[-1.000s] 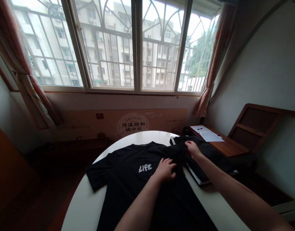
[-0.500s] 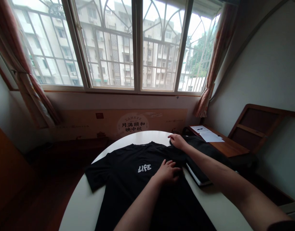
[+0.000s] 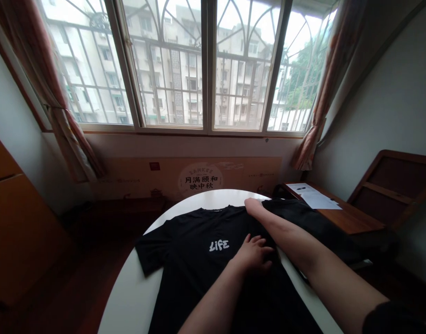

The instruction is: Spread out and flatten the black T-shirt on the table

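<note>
A black T-shirt (image 3: 199, 260) with white lettering lies spread on a round white table (image 3: 125, 297), collar towards the window. My left hand (image 3: 253, 254) rests on its chest, right of the lettering, fingers spread. At the shirt's far right shoulder my right hand (image 3: 253, 207) is closed on the fabric, its fingertips hidden from me. The right sleeve is mostly covered by my right forearm. Just beyond that forearm lies a dark, flat, folded-looking item (image 3: 303, 215), partly hidden, whose kind I cannot make out.
White papers (image 3: 317, 198) with a pen lie on a brown wooden surface (image 3: 359, 221) at the right. Behind it leans a wooden-framed panel (image 3: 390, 185). A printed banner (image 3: 230, 176) runs below the barred window, and an orange-brown cabinet (image 3: 18, 222) stands at left.
My right hand has moved slightly back towards the collar, and its fingers have curled in on the shirt. The left hand stays on the chest. My view has turned a little to the left.
</note>
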The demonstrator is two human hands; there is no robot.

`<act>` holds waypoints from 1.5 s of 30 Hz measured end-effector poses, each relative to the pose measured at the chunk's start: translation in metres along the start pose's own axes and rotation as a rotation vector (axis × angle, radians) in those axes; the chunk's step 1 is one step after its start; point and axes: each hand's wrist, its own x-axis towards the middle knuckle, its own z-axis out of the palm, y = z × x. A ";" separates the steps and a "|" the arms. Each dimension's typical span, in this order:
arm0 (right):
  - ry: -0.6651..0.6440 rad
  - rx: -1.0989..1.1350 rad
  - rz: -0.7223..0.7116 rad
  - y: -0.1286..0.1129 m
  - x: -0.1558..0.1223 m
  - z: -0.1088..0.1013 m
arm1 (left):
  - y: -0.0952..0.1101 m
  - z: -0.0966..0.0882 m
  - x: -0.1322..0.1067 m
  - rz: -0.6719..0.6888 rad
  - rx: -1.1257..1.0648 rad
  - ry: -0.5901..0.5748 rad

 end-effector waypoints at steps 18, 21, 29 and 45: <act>-0.009 0.295 0.073 0.150 -0.037 -0.033 | -0.007 0.005 0.011 -0.204 0.071 0.032; -0.094 0.396 -0.015 0.168 -0.048 -0.024 | -0.007 0.005 0.012 -0.207 0.076 0.028; -0.065 0.513 -0.074 0.178 -0.063 0.007 | -0.010 0.006 0.013 -0.210 0.078 0.034; 0.037 0.739 0.158 0.154 -0.051 0.021 | -0.009 0.004 0.013 -0.215 0.081 0.022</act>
